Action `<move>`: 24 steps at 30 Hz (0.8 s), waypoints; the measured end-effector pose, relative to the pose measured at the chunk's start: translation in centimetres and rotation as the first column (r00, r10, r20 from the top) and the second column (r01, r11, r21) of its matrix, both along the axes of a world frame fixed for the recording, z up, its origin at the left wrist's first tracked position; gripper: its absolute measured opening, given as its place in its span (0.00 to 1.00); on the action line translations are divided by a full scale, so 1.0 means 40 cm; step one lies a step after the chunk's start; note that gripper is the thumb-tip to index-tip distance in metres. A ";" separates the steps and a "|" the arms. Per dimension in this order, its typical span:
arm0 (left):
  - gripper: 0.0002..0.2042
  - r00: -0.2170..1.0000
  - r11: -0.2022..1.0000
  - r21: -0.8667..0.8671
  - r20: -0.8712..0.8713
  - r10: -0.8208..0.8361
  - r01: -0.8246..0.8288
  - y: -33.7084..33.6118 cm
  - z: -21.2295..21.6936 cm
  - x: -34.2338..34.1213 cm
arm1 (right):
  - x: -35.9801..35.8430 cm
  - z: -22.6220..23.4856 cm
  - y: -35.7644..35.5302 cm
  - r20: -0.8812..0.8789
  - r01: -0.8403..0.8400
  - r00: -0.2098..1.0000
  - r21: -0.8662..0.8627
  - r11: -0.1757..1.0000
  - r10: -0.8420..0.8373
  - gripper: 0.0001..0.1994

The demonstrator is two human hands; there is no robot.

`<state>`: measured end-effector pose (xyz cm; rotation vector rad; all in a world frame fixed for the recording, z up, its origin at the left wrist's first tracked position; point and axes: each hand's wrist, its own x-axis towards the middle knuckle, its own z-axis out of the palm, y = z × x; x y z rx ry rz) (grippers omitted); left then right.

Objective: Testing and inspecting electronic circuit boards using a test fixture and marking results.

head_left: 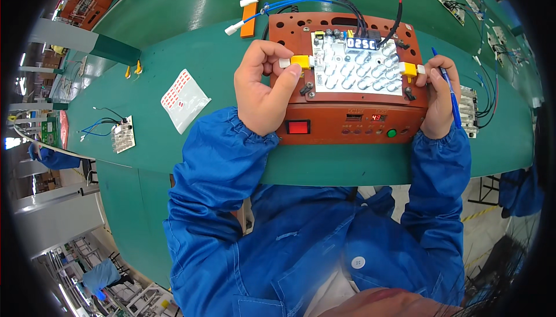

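Left hand (263,88) is pinching a yellow clamp (300,61) on a brown test box (347,120); right hand (438,94), gripping a blue pen (449,88), is pressing the opposite clamp (409,69) beside the white circuit board (356,68).

Sheet of red stickers (183,99) is seen left of centre on green table (174,39). Small board with blue wires (119,131) is placed lower left. Orange bar (251,1) is seen at top.
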<state>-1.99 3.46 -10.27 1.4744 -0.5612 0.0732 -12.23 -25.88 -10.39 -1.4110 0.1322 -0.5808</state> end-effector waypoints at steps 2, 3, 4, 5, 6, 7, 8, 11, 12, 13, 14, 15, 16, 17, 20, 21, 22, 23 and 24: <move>0.08 1.000 1.000 -0.015 -0.005 -0.011 0.011 0.000 -0.002 -0.001 | -0.001 0.002 0.005 0.003 -0.004 1.000 0.018 1.000 0.004 0.09; 0.08 1.000 1.000 -0.014 -0.005 -0.008 0.008 0.000 -0.002 -0.003 | -0.002 0.003 0.007 0.007 -0.006 1.000 0.035 0.999 0.005 0.09; 0.08 1.000 1.000 -0.009 -0.006 -0.009 0.009 0.000 -0.001 -0.002 | -0.002 0.003 0.007 0.008 -0.008 1.000 0.032 0.999 0.008 0.09; 0.08 1.000 1.000 -0.003 -0.007 -0.009 0.009 0.000 0.001 -0.002 | -0.003 0.001 0.005 0.008 -0.008 1.000 0.031 0.999 0.008 0.09; 0.08 1.000 1.000 -0.006 -0.005 -0.008 0.008 0.000 -0.002 0.000 | -0.003 0.000 0.004 0.007 -0.008 1.000 0.031 0.999 0.008 0.09; 0.08 1.000 1.000 -0.002 0.026 0.000 0.000 0.000 -0.007 0.002 | -0.002 0.000 0.005 0.008 -0.010 1.000 0.030 1.000 0.010 0.09; 0.08 0.998 1.000 0.002 0.057 0.007 -0.007 0.000 -0.009 0.002 | 0.000 0.000 0.005 0.007 -0.011 1.000 0.022 1.000 0.011 0.09; 0.08 1.000 1.000 0.001 0.011 -0.004 0.004 0.001 0.005 -0.002 | -0.002 0.000 0.004 -0.004 0.005 1.000 0.011 1.000 -0.005 0.09; 0.08 1.000 1.000 0.001 0.007 -0.007 0.007 0.000 0.001 -0.003 | -0.003 0.000 0.003 -0.011 0.018 1.000 0.007 1.000 -0.018 0.09; 0.08 1.000 1.000 0.001 0.001 -0.002 0.002 0.000 0.000 -0.002 | -0.003 0.000 0.003 -0.012 0.018 1.000 0.007 1.000 -0.018 0.09; 0.08 1.000 1.000 0.001 -0.004 0.004 -0.004 0.000 -0.001 -0.002 | -0.002 0.000 0.004 -0.007 0.015 1.000 0.010 1.000 -0.015 0.09; 0.08 1.000 1.000 0.001 -0.005 0.004 -0.004 0.000 0.000 -0.003 | -0.003 0.000 0.004 -0.002 0.013 1.000 0.012 1.000 -0.013 0.09; 0.08 1.000 1.000 -0.001 -0.002 0.003 -0.003 0.000 0.003 -0.004 | -0.003 0.001 0.004 -0.002 0.014 1.000 0.012 1.000 -0.014 0.09; 0.08 1.000 1.000 -0.004 0.000 0.001 -0.001 -0.001 0.004 -0.005 | -0.004 0.002 0.005 -0.011 0.018 1.000 0.008 1.000 -0.018 0.09; 0.08 1.000 1.000 0.000 0.001 0.011 -0.011 0.001 0.002 -0.006 | -0.004 0.000 0.006 -0.013 0.016 1.000 0.012 1.000 -0.016 0.09; 0.08 1.000 1.000 0.002 0.000 0.012 -0.012 0.002 0.001 -0.005 | -0.003 -0.001 0.006 -0.007 0.011 1.000 0.018 1.000 -0.011 0.09; 0.08 1.000 1.000 0.006 0.025 0.015 -0.015 0.002 -0.003 -0.003 | -0.003 -0.003 0.002 -0.010 0.012 1.000 0.019 1.000 -0.012 0.09; 0.07 0.999 1.000 0.010 0.049 0.018 -0.018 0.002 -0.006 -0.001 | -0.003 -0.006 -0.004 -0.003 0.004 1.000 0.005 1.000 -0.004 0.09; 0.07 0.999 1.000 0.012 0.044 0.018 -0.018 0.002 -0.006 0.003 | -0.001 -0.008 -0.008 0.003 -0.005 1.000 -0.009 1.000 0.005 0.09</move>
